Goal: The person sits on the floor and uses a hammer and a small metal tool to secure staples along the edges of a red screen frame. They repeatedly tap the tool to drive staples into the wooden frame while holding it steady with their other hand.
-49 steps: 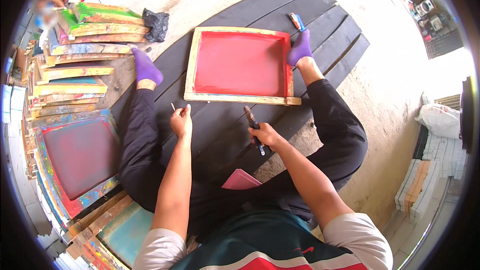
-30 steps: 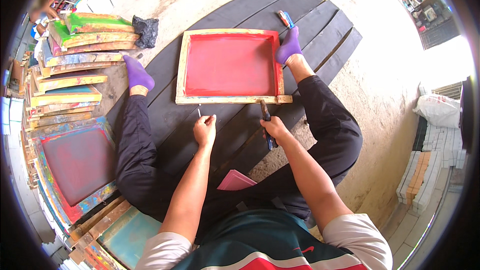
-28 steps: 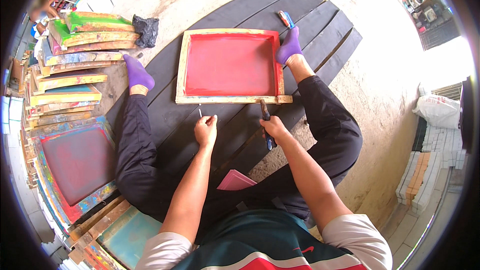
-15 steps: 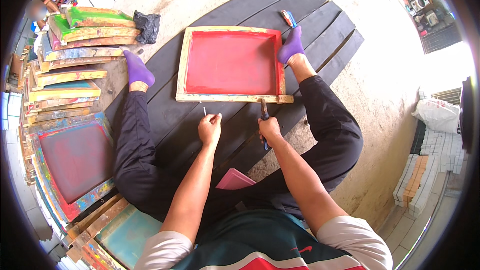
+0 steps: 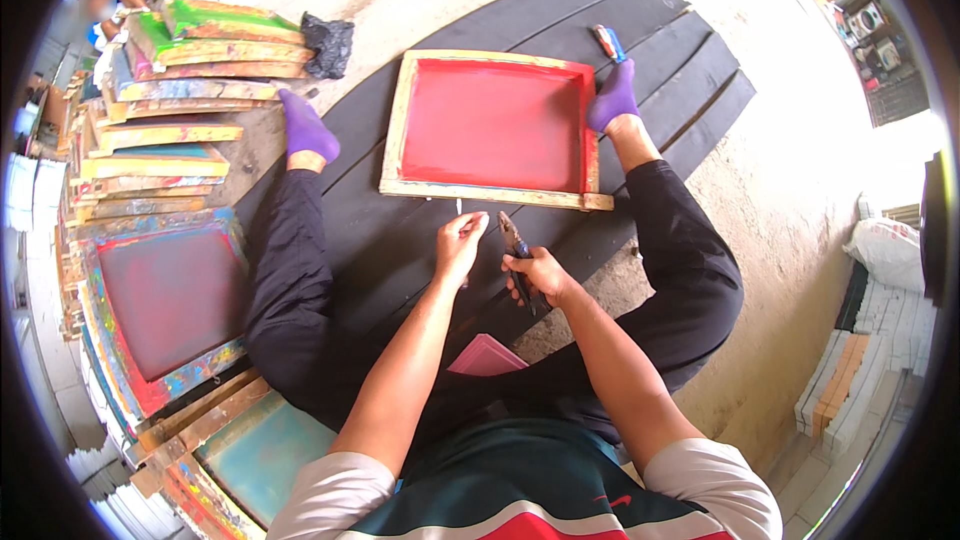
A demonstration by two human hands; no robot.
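In front of me lies a screen-printing frame point(image 5: 470, 190), a wooden rim round a red mesh, flat on the dark planks. My left hand point(image 5: 459, 248) is closed in a pinch just below the frame's near edge. A thin white stick point(image 5: 459, 206) pokes up from its fingers; what the fingertips pinch is too small to make out. My right hand point(image 5: 540, 276) grips a pair of pliers point(image 5: 514, 238) with dark jaws and dark-blue handles. The jaws point away from me, tilted left, close to the left fingertips and apart from the frame.
Paint-stained wooden frames point(image 5: 165, 168) are stacked on the left. My purple-socked feet flank the red frame, with a small blue-and-red item point(image 5: 608, 43) by the right foot. A pink pad point(image 5: 486, 356) lies between my legs. White bundles point(image 5: 880, 315) stand far right. Another person is at far left.
The pliers have left the frame's near edge and now tilt left, towards the left hand. My left hand has come nearer to them. The whole view has shifted a little.
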